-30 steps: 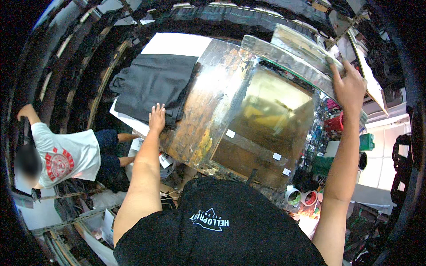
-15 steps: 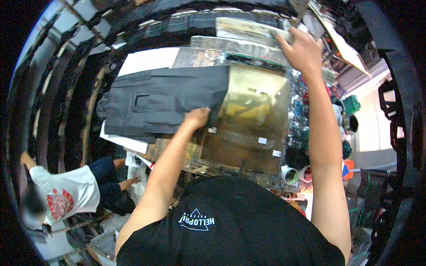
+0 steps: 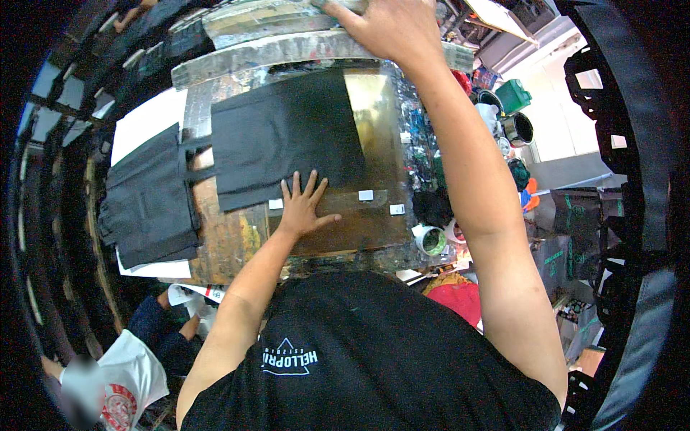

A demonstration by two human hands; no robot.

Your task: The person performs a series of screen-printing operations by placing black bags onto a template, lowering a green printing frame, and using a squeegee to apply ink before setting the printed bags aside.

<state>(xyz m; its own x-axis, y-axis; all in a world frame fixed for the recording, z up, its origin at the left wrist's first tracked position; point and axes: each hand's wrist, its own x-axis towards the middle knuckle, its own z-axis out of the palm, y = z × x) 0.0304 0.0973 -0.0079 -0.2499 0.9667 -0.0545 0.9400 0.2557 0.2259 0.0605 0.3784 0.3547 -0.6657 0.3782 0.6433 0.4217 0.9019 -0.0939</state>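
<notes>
A flat black fabric bag point(image 3: 287, 136) lies on the shiny brown board point(image 3: 338, 233). My left hand point(image 3: 300, 207) rests at its near edge, fingers spread and flat, holding nothing. Small white tabs sit by this edge, one white tab point(image 3: 275, 204) just beside my fingers. A dark strap loop joins the bag's left side, next to a pile of black bags point(image 3: 149, 201) on white sheets. At the far edge, my right hand point(image 3: 399, 32) is closed over a pale frame bar point(image 3: 266, 27); its thumb stretches left along the bar, and the other fingertips are out of the picture.
A long grey bar point(image 3: 251, 59) crosses behind the board. Paint-smeared tubs, including a white cup point(image 3: 430, 241), a dark can point(image 3: 517, 129) and a green container point(image 3: 513, 96), stand at the right. A person in a white shirt point(image 3: 133, 381) is at the lower left.
My left hand has gone from pinching the black fabric to lying spread. The bag now lies smooth, apart from the pile at left. The whole view has shifted.
</notes>
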